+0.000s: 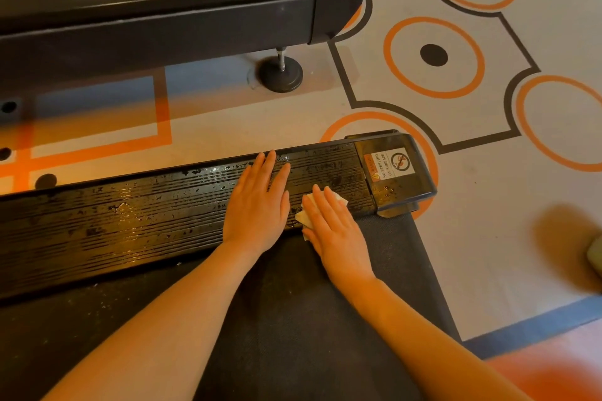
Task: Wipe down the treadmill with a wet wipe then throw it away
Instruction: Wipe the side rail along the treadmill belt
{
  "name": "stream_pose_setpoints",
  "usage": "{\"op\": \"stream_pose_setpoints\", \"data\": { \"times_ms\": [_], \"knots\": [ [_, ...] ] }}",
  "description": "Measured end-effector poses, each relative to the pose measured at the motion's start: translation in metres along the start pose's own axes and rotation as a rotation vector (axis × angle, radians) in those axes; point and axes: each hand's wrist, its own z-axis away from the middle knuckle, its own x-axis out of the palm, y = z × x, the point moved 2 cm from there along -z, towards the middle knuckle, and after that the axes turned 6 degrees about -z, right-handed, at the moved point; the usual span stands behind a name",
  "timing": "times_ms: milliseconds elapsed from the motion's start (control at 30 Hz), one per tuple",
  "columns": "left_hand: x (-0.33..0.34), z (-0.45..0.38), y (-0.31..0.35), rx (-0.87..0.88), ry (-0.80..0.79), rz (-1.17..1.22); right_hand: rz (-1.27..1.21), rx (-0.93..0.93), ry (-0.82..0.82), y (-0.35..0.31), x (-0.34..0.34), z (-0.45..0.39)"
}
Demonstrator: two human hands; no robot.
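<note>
In the head view, a treadmill is seen from above, its ribbed black side rail point(130, 221) running across the middle of the picture and the dark belt point(293, 319) lying below it. The rail's surface is seen to be wet and glossy, with scuffed patches. The left hand point(257, 202) is laid flat on the rail, fingers stretched out and released, nothing being grasped. Just beside it, the right hand point(332, 228) is pressed palm-down on a white wet wipe point(304, 216), which is crumpled against the rail's inner edge where it meets the belt; the wipe is held under the open fingers rather than clenched. Near the fingertips, the rail's end cap point(395, 169) is marked with a warning label point(391, 163) reading "NO STEPPING ON SURFACE". A second treadmill point(179, 0) is seen at the top, standing on a round levelling foot point(280, 75). The floor point(488, 172) is patterned with orange rings and dark outlines.
</note>
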Motion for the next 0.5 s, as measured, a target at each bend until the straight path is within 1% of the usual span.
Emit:
{"op": "stream_pose_setpoints", "data": {
  "times_ms": [100,233,333,400,500],
  "knots": [
    [-0.001,0.001,0.0,-0.003,-0.011,-0.001,0.012,-0.021,-0.023,0.014,-0.007,0.001],
    [-0.002,0.0,0.0,0.0,-0.017,0.003,0.013,0.073,-0.006,0.047,-0.021,0.007],
    [-0.002,0.0,0.0,0.008,-0.02,0.002,0.0,0.091,-0.055,0.068,-0.03,0.011],
    [-0.002,0.0,-0.001,0.006,-0.019,0.002,-0.031,0.109,-0.07,0.071,-0.033,0.009],
    [-0.003,0.0,0.0,0.007,-0.03,0.003,-0.082,0.162,-0.037,0.069,-0.035,-0.001]
  ]
}}
